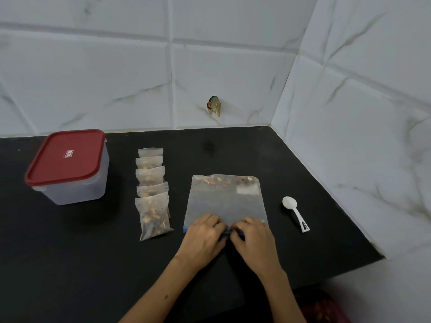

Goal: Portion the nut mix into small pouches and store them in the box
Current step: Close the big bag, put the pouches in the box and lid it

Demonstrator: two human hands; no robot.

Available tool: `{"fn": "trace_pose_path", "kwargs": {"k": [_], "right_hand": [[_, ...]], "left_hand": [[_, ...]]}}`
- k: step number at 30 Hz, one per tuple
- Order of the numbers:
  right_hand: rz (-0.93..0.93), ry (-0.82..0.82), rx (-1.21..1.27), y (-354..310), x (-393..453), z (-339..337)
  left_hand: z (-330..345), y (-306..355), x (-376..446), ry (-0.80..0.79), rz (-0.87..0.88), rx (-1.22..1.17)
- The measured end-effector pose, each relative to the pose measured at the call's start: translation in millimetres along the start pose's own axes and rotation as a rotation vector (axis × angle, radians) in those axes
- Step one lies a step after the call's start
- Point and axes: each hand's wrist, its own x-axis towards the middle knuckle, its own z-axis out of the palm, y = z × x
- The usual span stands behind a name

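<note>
A: Surface, room?
B: Matte black countertop (93,252) in a corner of white marble-look wall tiles (233,66). Clear plastic box with red lid (67,166) far left, lid on. Row of five small clear filled pouches (151,190) between the box and the large clear zip bag of nut mix (225,201). White plastic spoon (295,214) right of the bag.
A: Hands?
B: Left hand (205,238) and right hand (253,241) side by side, fingers curled, pinching the bag's blue zip edge nearest the person. Bag lies flat, nuts at the far end.
</note>
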Motion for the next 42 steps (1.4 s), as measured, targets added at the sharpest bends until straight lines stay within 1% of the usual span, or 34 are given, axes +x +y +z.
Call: {"fn": "trace_pose_path", "kwargs": {"k": [4,9,11,13,16,18,23,26,27,30,32,34,37,39,42], "right_hand": [[0.005,-0.019,-0.05,-4,-4,4],[0.0,0.05,-0.092,-1,-2,9],[-0.023,0.092,-0.09,0,0,9],[-0.028,0.09,-0.083,0,0,9],[-0.003,0.085,-0.101,0,-2,12],[0.024,0.089,-0.112,4,-5,14],[0.085,0.135,-0.105,17,-13,13],[0.09,0.097,-0.099,22,-14,6],[0.093,0.06,-0.087,26,-13,3],[0.152,0.008,0.032,42,-11,-8],[0.209,-0.028,0.152,50,-7,-14],[0.225,-0.082,0.218,56,-3,-18],[0.232,-0.141,0.28,60,0,-23],[0.249,-0.132,0.433,62,1,-26],[0.334,-0.043,0.702,62,5,-34]], "left_hand": [[5,0,-2,0.031,0.015,0.002],[0,1,-7,-0.029,-0.021,-0.079],[0,-1,-4,-0.013,-0.03,-0.066],[1,-2,-2,0.016,-0.023,-0.038],[3,-5,-3,0.071,0.005,0.004],[3,-6,-6,0.075,0.012,0.02],[-4,-14,-12,0.034,-0.043,0.016],[-10,-20,-16,-0.022,-0.058,-0.018],[-13,-22,-16,-0.031,-0.07,-0.031],[-25,-33,-20,-0.042,-0.124,-0.05],[-32,-40,-23,-0.065,-0.153,-0.123],[-35,-43,-24,-0.085,-0.144,-0.192],[-37,-44,-24,-0.138,-0.138,-0.213],[-40,-45,-23,-0.084,-0.153,-0.273],[-45,-44,-18,-0.01,-0.271,-0.428]]}}
